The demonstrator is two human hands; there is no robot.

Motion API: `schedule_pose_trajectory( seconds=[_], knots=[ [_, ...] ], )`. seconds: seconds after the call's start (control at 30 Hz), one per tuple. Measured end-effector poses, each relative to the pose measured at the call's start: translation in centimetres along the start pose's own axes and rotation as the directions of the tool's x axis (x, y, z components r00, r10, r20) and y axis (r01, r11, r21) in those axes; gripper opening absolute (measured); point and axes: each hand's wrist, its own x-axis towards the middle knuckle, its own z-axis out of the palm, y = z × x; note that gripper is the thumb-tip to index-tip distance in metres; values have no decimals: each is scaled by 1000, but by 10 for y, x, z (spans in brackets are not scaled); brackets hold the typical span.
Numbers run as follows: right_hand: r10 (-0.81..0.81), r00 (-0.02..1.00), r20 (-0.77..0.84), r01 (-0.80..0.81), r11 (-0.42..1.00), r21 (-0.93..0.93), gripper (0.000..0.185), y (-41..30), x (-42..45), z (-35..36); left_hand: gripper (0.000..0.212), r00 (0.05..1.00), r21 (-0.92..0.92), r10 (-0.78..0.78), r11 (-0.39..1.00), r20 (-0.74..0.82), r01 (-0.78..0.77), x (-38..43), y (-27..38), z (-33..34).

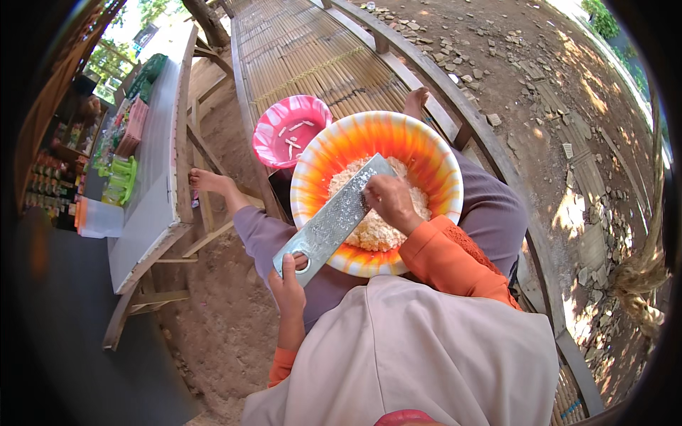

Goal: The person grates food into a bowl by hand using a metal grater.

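Note:
My left hand (287, 293) grips the lower end of a flat metal grater (333, 221), with the thumb beside its round hole. The grater slants across an orange-and-white plastic basin (431, 141), its far end inside. My right hand (391, 201) is curled against the grater's upper face; whether a piece is under the fingers is hidden. Pale, crumbly grated food (375, 234) lies heaped in the basin beneath the grater. Just beyond, to the left, a smaller pink-and-white basin (262, 133) holds several thin white strips (292, 142).
I sit on a bamboo-slat bench (319, 58) with a wooden rail (426, 66) along the right. At left stands a white-topped table (152, 160) bearing a pink basket (133, 125), a green rack (123, 178) and a clear plastic container (101, 217). Stones (447, 56) litter the ground at right.

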Motion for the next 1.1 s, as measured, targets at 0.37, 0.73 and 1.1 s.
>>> schedule_pose_trajectory(
  seconds=[0.37, 0.73, 1.1],
  knots=[
    [123, 991, 55, -128, 987, 92, 11, 14, -1, 0, 34, 999, -42, -8, 999, -42, 6, 5, -5, -7],
    [-25, 996, 83, 21, 998, 56, 10, -11, 0, -7, 35, 999, -26, -6, 1000, -36, 5, 1, -11, -9],
    [-175, 979, 101, 157, 974, 161, 12, -38, -3, -8, 35, 1000, 23, 5, 1000, -8, -5, -3, -2, -2]
  ],
)
